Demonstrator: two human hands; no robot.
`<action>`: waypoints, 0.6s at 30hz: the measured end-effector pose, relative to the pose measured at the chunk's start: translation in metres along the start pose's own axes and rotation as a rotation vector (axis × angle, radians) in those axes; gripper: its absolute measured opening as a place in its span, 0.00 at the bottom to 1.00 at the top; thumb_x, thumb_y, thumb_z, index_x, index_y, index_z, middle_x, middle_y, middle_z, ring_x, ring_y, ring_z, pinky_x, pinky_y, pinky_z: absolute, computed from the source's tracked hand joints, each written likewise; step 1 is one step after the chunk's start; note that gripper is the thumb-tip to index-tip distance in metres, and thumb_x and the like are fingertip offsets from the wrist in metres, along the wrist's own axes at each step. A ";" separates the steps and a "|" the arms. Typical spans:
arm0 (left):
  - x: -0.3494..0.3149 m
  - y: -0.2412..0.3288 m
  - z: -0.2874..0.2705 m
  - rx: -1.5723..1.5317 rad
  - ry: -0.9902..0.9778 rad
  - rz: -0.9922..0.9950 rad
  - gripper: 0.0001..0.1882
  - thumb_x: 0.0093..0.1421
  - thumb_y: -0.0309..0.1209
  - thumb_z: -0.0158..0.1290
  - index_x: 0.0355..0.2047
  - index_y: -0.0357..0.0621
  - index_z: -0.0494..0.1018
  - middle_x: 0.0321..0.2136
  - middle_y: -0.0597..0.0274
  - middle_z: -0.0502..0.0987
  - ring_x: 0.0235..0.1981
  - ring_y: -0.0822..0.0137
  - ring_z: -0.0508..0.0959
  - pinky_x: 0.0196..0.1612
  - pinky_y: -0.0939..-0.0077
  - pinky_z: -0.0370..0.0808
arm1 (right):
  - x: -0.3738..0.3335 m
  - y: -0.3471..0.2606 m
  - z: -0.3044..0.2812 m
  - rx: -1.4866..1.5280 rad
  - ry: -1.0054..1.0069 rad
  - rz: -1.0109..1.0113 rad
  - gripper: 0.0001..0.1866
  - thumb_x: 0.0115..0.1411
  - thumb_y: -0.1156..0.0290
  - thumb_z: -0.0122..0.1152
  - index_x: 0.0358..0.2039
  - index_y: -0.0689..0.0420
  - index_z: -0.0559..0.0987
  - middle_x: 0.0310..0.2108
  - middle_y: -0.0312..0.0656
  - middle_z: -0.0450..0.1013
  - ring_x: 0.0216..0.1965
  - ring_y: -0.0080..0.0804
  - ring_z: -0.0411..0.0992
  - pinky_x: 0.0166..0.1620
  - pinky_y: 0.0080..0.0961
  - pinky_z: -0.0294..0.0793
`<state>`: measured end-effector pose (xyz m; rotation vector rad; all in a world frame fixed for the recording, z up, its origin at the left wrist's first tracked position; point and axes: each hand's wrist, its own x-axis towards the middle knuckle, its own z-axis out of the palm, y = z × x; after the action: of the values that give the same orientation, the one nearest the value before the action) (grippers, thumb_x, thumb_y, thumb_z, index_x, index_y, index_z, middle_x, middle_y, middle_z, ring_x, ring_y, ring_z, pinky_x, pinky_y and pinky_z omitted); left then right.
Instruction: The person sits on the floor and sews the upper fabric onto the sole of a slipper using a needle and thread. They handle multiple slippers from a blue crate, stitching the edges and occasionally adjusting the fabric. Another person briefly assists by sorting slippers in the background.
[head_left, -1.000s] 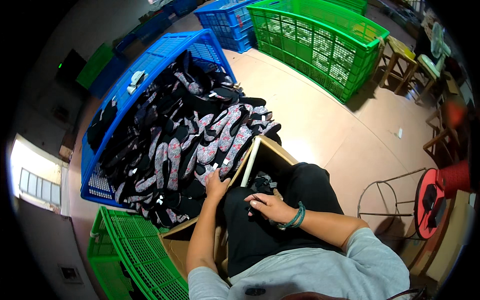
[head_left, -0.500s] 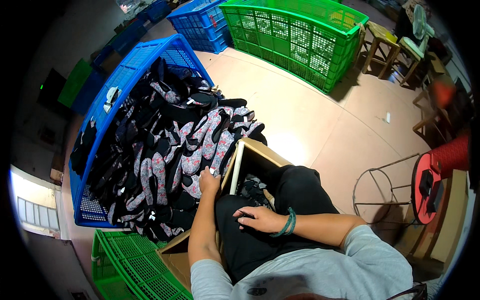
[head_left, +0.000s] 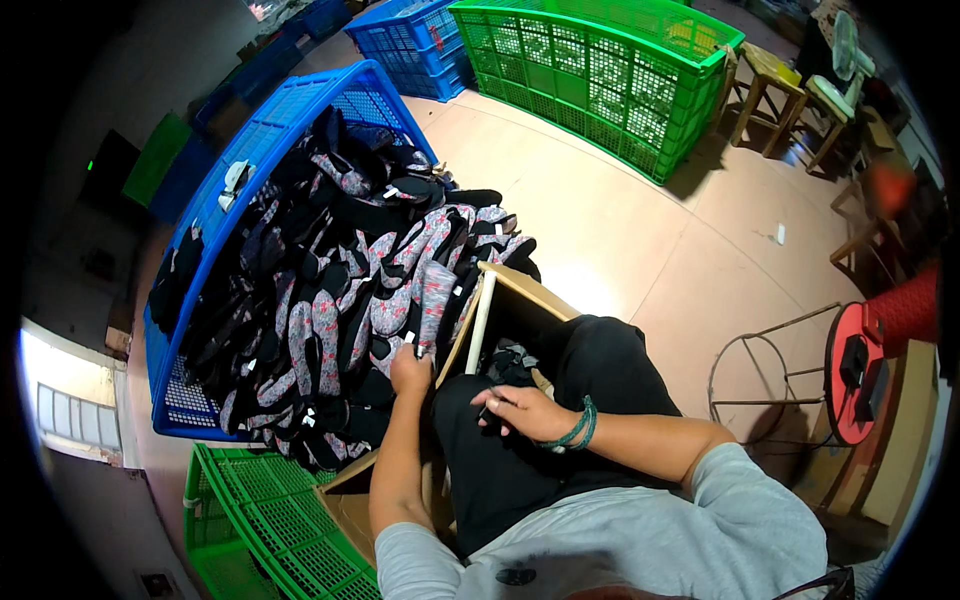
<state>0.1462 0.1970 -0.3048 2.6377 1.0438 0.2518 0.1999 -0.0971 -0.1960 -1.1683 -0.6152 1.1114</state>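
My left hand (head_left: 410, 370) is closed on the near end of a grey-and-pink patterned slipper (head_left: 435, 300), lifted at the edge of a large heap of slippers (head_left: 330, 270). The heap has black and floral pieces, some with small white tags, and spills from a tipped blue crate (head_left: 240, 145). Over my lap, my right hand (head_left: 530, 413) is closed round a small dark tool (head_left: 488, 408), mostly hidden by the fingers. A teal band circles that wrist.
Between my knees and the heap stands an opened cardboard box (head_left: 530, 290) with dark scraps inside. A green crate (head_left: 280, 520) lies near left. Farther off are a big green crate (head_left: 590, 85), blue crates (head_left: 410, 50) and wooden stools (head_left: 765, 85). At right stands a red-topped round stool (head_left: 850, 420).
My left hand has pulled a patterned slipper up from the heap, drawing slightly nearer to me. The right hand shifts a little toward me. The whole view has tilted slightly.
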 end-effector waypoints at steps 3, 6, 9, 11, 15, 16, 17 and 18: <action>-0.021 -0.020 -0.041 -0.136 0.106 0.000 0.16 0.52 0.36 0.60 0.36 0.37 0.74 0.33 0.45 0.76 0.36 0.45 0.77 0.41 0.57 0.73 | -0.003 -0.023 -0.002 -0.036 0.021 -0.001 0.18 0.72 0.62 0.44 0.53 0.59 0.74 0.35 0.37 0.77 0.25 0.17 0.70 0.30 0.15 0.71; -0.046 -0.040 -0.080 -0.741 0.021 -0.251 0.12 0.58 0.33 0.58 0.39 0.38 0.74 0.30 0.60 0.80 0.26 0.62 0.77 0.33 0.68 0.73 | -0.001 -0.025 -0.003 -0.040 0.050 -0.004 0.18 0.72 0.60 0.45 0.51 0.57 0.75 0.32 0.36 0.79 0.21 0.14 0.67 0.27 0.13 0.68; -0.104 -0.008 -0.147 -1.584 -0.255 -0.503 0.16 0.62 0.28 0.54 0.50 0.39 0.69 0.43 0.57 0.78 0.42 0.60 0.80 0.44 0.64 0.79 | -0.003 -0.026 -0.006 -0.069 0.077 0.014 0.17 0.71 0.59 0.48 0.50 0.56 0.76 0.30 0.34 0.79 0.22 0.13 0.68 0.26 0.12 0.67; -0.150 -0.002 -0.166 -1.748 -0.382 -0.597 0.17 0.62 0.25 0.53 0.51 0.36 0.68 0.48 0.54 0.76 0.48 0.58 0.78 0.51 0.58 0.78 | -0.001 -0.020 -0.005 -0.115 0.087 0.015 0.17 0.70 0.58 0.50 0.50 0.56 0.76 0.30 0.33 0.79 0.24 0.13 0.69 0.27 0.13 0.67; -0.244 -0.008 -0.178 -1.622 -0.746 -0.678 0.18 0.57 0.24 0.57 0.49 0.35 0.71 0.41 0.57 0.79 0.42 0.62 0.80 0.48 0.64 0.79 | 0.005 -0.004 -0.006 -0.149 0.077 0.001 0.16 0.66 0.62 0.57 0.49 0.58 0.76 0.35 0.31 0.78 0.33 0.14 0.71 0.32 0.15 0.70; -0.262 -0.011 -0.176 -1.546 -0.812 -0.671 0.17 0.57 0.24 0.58 0.47 0.36 0.72 0.40 0.58 0.79 0.41 0.65 0.80 0.45 0.68 0.78 | 0.005 -0.006 -0.002 -0.212 0.082 0.019 0.17 0.64 0.63 0.60 0.49 0.59 0.76 0.35 0.32 0.77 0.35 0.15 0.72 0.34 0.17 0.72; -0.272 -0.012 -0.171 -1.466 -0.895 -0.653 0.15 0.57 0.25 0.58 0.46 0.37 0.73 0.39 0.60 0.79 0.39 0.68 0.80 0.43 0.72 0.78 | 0.005 0.002 -0.004 -0.265 0.110 -0.071 0.18 0.62 0.64 0.63 0.49 0.59 0.76 0.35 0.33 0.77 0.35 0.16 0.72 0.37 0.20 0.74; -0.279 -0.017 -0.166 -1.405 -0.967 -0.614 0.16 0.57 0.27 0.60 0.46 0.39 0.74 0.39 0.63 0.79 0.35 0.72 0.78 0.40 0.77 0.75 | 0.008 0.018 -0.010 -0.272 0.107 -0.089 0.18 0.61 0.65 0.63 0.49 0.59 0.76 0.35 0.33 0.77 0.35 0.17 0.72 0.38 0.21 0.74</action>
<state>-0.1104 0.0498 -0.1686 0.8839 0.7505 -0.3162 0.2051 -0.0942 -0.2171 -1.4102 -0.7443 0.9017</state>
